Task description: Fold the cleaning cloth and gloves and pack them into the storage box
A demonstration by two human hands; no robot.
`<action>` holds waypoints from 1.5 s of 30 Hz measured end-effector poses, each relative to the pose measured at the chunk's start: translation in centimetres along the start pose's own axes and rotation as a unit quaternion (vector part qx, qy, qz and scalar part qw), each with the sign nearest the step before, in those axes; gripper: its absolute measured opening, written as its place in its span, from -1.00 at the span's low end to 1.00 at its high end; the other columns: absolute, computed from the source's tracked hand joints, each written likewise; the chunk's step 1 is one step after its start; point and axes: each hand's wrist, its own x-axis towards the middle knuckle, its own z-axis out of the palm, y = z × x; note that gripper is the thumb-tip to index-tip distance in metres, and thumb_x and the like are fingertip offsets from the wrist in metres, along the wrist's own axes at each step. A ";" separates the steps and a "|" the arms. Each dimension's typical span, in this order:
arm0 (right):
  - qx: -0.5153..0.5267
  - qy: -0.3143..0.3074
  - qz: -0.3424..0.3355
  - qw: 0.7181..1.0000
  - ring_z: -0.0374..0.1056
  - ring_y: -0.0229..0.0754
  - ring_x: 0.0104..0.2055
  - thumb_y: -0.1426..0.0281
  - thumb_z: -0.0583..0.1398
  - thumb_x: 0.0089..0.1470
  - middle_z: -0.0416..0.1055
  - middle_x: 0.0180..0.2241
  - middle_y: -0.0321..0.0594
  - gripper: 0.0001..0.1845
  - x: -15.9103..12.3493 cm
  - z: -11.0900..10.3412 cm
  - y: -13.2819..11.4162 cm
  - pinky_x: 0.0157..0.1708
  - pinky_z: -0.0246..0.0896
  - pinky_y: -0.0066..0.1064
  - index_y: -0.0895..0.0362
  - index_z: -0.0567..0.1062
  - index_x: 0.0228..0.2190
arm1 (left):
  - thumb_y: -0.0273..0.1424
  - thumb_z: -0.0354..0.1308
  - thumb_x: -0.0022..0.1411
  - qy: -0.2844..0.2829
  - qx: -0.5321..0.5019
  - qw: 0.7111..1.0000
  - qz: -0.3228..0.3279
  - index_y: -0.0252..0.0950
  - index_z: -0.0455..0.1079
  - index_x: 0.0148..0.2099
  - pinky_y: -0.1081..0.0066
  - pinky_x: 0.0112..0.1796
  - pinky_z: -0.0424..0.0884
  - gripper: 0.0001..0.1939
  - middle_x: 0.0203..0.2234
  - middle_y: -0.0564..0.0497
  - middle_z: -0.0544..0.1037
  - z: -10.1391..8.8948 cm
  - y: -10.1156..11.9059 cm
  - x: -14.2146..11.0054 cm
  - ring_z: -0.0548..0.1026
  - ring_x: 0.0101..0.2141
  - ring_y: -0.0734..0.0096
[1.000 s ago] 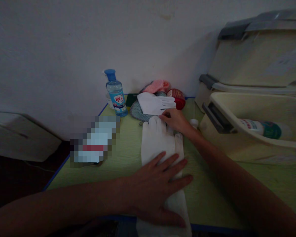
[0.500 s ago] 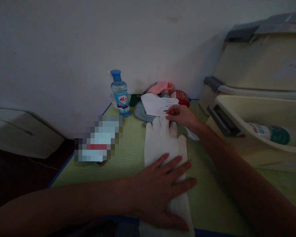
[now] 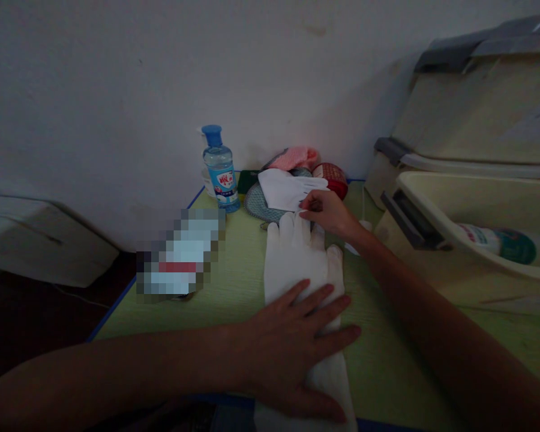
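Observation:
A long white glove (image 3: 297, 264) lies flat on the green table (image 3: 234, 288), its fingers pointing toward the wall. My left hand (image 3: 292, 348) rests spread and flat on the glove's cuff end, pressing it down. My right hand (image 3: 326, 213) is at the glove's fingertips, its fingers pinched together on a glove finger. A second white glove (image 3: 283, 189) lies just beyond, on a pile of cloth.
A blue-capped bottle (image 3: 220, 171) stands by the wall. Behind the gloves lie a grey mesh cloth (image 3: 254, 207), a pink cloth (image 3: 294, 157) and a red tin (image 3: 333, 177). A cream plastic bin (image 3: 468, 198) with a bottle (image 3: 499, 240) inside stands at the right.
My right hand has lifted a little at the glove's fingertips and closed into a pinch. My left hand stays flat on the glove. The view has shifted slightly.

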 end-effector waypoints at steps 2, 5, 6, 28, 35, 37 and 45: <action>-0.002 -0.005 -0.008 1.000 0.26 -0.27 -0.42 0.55 0.21 -0.24 0.35 -0.50 -0.30 -0.84 0.0 0.1 0.0 -0.40 0.19 -0.42 0.15 0.30 -0.60 | 0.05 -0.04 0.16 0.000 0.004 1.000 -0.001 -0.30 -0.08 0.31 -0.09 0.19 -0.14 -0.19 0.29 -0.26 -0.12 0.0 0.0 0.0 -0.15 0.27 -0.08; -0.010 -0.012 -0.012 1.000 0.25 -0.28 -0.43 0.56 0.20 -0.23 0.35 -0.51 -0.31 -0.84 0.0 0.2 0.1 -0.40 0.17 -0.43 0.15 0.28 -0.61 | 0.04 -0.04 0.17 0.000 0.005 1.000 0.000 -0.31 -0.09 0.31 -0.10 0.19 -0.14 -0.20 0.29 -0.26 -0.12 0.0 0.0 0.0 -0.17 0.27 -0.08; -0.014 -0.014 -0.011 1.000 0.24 -0.28 -0.43 0.57 0.19 -0.23 0.34 -0.52 -0.32 -0.84 0.0 0.2 0.2 -0.41 0.16 -0.44 0.15 0.29 -0.61 | 0.04 -0.05 0.17 0.000 0.003 1.000 0.001 -0.31 -0.08 0.31 -0.10 0.19 -0.14 -0.20 0.29 -0.26 -0.12 0.0 0.0 0.0 -0.17 0.27 -0.08; -0.030 0.002 0.024 0.999 0.15 -0.34 -0.56 0.50 0.26 -0.30 0.23 -0.64 -0.39 -0.80 0.1 -0.5 0.0 -0.56 0.05 -0.48 0.13 0.29 -0.67 | 0.09 -0.11 0.17 -0.004 -0.002 1.000 0.001 -0.31 -0.09 0.31 -0.09 0.19 -0.15 -0.18 0.29 -0.26 -0.14 0.1 -0.1 0.0 -0.18 0.27 -0.07; -0.054 0.022 0.033 0.998 0.18 -0.32 -0.56 0.52 0.29 -0.32 0.25 -0.65 -0.36 -0.80 -0.1 -0.7 -0.2 -0.56 0.05 -0.47 0.15 0.32 -0.69 | 0.09 -0.13 0.18 -0.012 -0.009 1.000 0.001 -0.31 -0.11 0.31 -0.10 0.19 -0.19 -0.18 0.29 -0.27 -0.16 0.1 -0.1 0.0 -0.21 0.27 -0.08; -0.057 0.027 0.035 0.997 0.21 -0.31 -0.55 0.52 0.28 -0.31 0.28 -0.64 -0.34 -0.81 -0.1 -0.7 -0.2 -0.54 0.09 -0.46 0.15 0.34 -0.68 | 0.08 -0.12 0.18 -0.011 -0.005 1.000 0.001 -0.32 -0.11 0.31 -0.11 0.19 -0.19 -0.19 0.29 -0.29 -0.17 0.1 0.0 0.0 -0.20 0.27 -0.10; -0.063 0.060 0.040 0.995 0.28 -0.28 -0.53 0.54 0.26 -0.25 0.34 -0.61 -0.30 -0.83 -0.1 -0.3 0.4 -0.51 0.18 -0.44 0.15 0.35 -0.67 | 0.08 -0.13 0.19 -0.014 0.003 1.000 -0.002 -0.32 -0.12 0.31 -0.11 0.19 -0.22 -0.19 0.30 -0.28 -0.17 0.2 0.1 0.0 -0.24 0.27 -0.08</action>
